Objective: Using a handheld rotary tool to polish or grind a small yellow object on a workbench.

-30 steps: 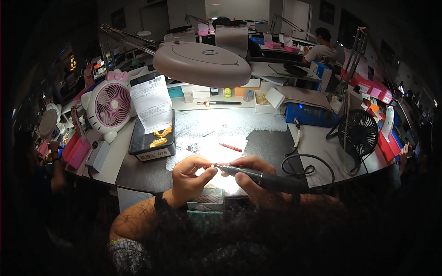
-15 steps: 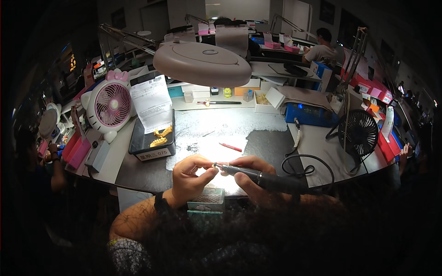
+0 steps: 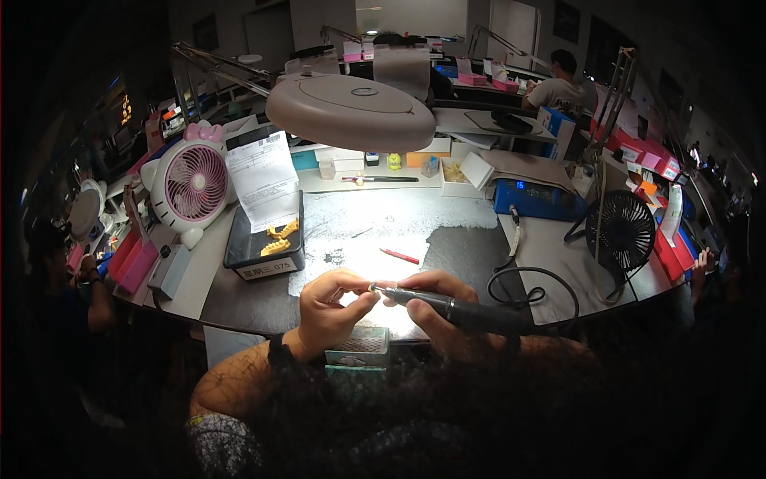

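Observation:
My right hand (image 3: 435,307) grips a dark rotary handpiece (image 3: 463,310) like a pen, its metal tip pointing left. My left hand (image 3: 331,307) pinches a small workpiece right at that tip; the piece is too small and too hidden by the fingers to make out. Both hands hover over the bright lit patch at the near edge of the dark workbench (image 3: 471,243). The handpiece's black cable (image 3: 533,283) loops to the right across the bench. A small grated box (image 3: 359,345) sits just below my hands.
A round lamp head (image 3: 351,112) hangs over the bench. A black tray (image 3: 267,247) with yellow dental casts and a paper slip stands at left, beside a pink fan (image 3: 194,184). A red pencil (image 3: 399,255), a blue control box (image 3: 533,199) and a black fan (image 3: 626,231) lie right. Other people work beyond.

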`<state>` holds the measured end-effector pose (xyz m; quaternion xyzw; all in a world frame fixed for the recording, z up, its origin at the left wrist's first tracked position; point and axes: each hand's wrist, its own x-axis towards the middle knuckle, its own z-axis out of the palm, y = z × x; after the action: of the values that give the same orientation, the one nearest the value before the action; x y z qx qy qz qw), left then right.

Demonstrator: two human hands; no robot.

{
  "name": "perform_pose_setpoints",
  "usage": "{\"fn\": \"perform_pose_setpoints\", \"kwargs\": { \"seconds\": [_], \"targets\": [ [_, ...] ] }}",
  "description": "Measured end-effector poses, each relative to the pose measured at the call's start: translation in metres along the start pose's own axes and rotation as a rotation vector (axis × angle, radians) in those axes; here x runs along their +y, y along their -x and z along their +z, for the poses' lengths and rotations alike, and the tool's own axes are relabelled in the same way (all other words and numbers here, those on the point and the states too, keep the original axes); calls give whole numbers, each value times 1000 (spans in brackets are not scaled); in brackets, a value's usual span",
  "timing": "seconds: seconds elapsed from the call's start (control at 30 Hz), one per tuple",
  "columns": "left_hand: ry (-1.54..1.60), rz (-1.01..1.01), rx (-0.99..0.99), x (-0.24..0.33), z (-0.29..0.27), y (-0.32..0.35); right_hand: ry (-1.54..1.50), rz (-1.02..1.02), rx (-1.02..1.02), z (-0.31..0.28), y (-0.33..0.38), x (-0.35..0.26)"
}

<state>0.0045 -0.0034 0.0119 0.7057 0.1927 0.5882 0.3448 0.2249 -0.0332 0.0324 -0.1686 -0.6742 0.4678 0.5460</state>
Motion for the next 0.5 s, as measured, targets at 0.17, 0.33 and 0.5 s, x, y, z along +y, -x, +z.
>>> {"fn": "perform_pose_setpoints", "kwargs": {
  "seconds": [0.17,0.33,0.5],
  "targets": [
    [6,13,16,-4,-1,2,15,11,11,2,-1,1],
    [-23,19,2,-1,-1,1,34,-22,9,2,-2,1],
    [-23,17,-16,-1,-2,0,12,-2,11,1,-1,1]
  ]
}}
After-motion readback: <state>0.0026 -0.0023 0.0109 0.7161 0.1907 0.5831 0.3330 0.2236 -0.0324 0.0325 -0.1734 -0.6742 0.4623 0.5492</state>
